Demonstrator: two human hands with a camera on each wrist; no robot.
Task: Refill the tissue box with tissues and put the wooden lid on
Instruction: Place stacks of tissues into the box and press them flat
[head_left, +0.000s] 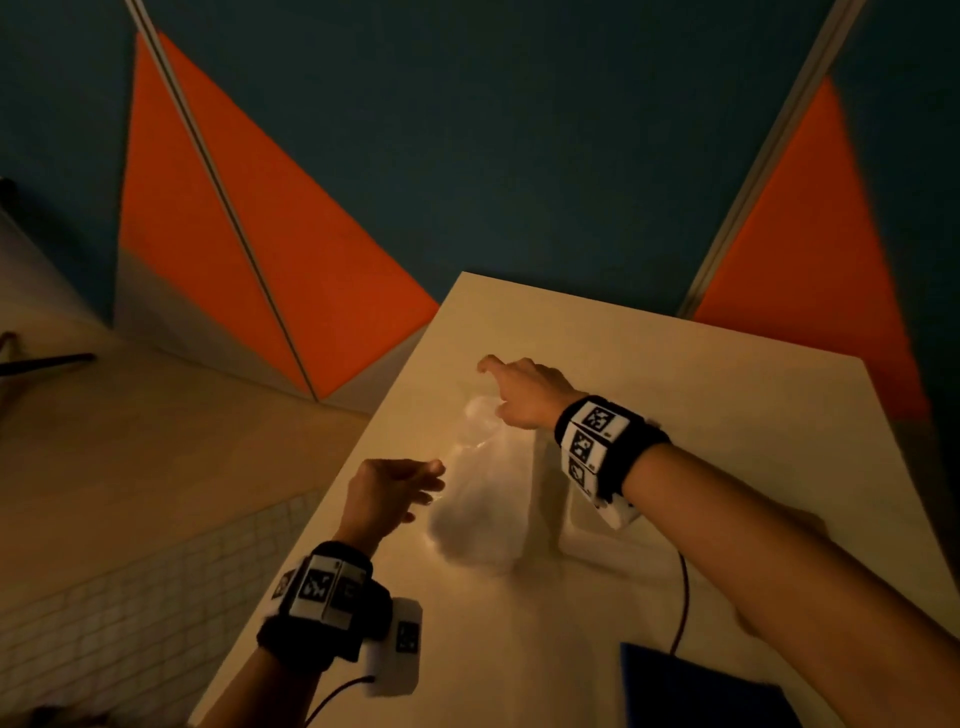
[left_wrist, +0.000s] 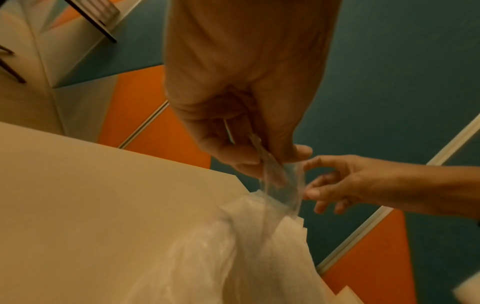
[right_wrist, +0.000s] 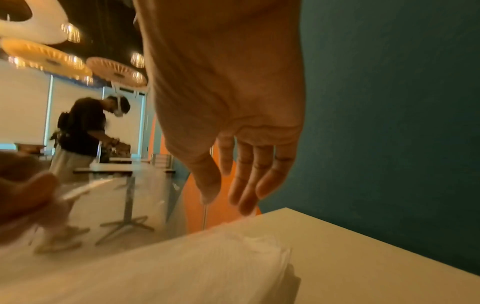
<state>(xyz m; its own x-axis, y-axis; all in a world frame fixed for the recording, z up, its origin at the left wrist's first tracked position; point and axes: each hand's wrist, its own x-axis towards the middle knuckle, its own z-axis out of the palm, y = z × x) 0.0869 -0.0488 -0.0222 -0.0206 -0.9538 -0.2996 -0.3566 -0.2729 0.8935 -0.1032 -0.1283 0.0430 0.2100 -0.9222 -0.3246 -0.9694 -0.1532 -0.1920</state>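
A pack of white tissues (head_left: 478, 509) in clear plastic wrap lies in the middle of the pale table (head_left: 727, 395). My left hand (head_left: 434, 480) pinches the loose wrap at the pack's near-left end; the left wrist view shows thumb and fingers of that left hand (left_wrist: 265, 162) squeezing the film above the tissues (left_wrist: 233, 257). My right hand (head_left: 493, 387) hovers over the far end, fingers relaxed, holding nothing. Its fingers (right_wrist: 244, 185) point down above the pack (right_wrist: 207, 267). A pale box-like shape (head_left: 569, 525) right of the pack is partly hidden by my right wrist.
A dark blue flat object (head_left: 701, 691) lies at the table's near edge, with a thin red cable (head_left: 684, 603) running to it. The table's left edge drops to tiled floor. Orange and teal wall panels stand behind. Another person (right_wrist: 83, 131) works at a distant table.
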